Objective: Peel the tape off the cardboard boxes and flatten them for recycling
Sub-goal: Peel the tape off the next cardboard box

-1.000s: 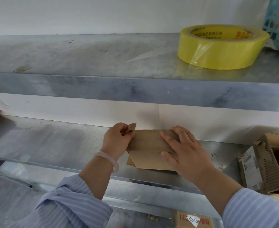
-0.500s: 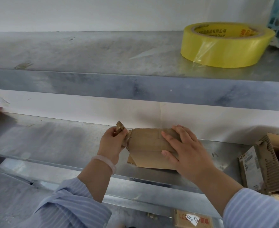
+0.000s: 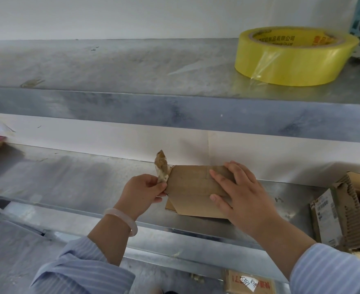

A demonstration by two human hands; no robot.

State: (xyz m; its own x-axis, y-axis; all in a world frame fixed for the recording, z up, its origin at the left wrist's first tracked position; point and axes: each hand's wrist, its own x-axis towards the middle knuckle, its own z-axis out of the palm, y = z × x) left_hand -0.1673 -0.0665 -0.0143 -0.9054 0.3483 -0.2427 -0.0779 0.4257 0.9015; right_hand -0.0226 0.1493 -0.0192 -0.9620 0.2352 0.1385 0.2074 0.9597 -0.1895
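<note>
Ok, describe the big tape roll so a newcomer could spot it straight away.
Look at the upper metal shelf, the higher of the two, and follow it to its right end. The roll of yellow tape lies flat there, the only bright yellow ring among grey metal and brown cardboard.

Chinese characters ending 有限公司 ring the yellow tape roll (image 3: 295, 58); a low box's white sticker (image 3: 249, 283) reads "6391".

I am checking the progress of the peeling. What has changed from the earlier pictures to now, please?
The left hand has pulled the tape strip further off the flattened box; a longer piece now stands up from its left edge. The right hand still presses the box down. The box and the yellow tape roll have not moved.
</note>
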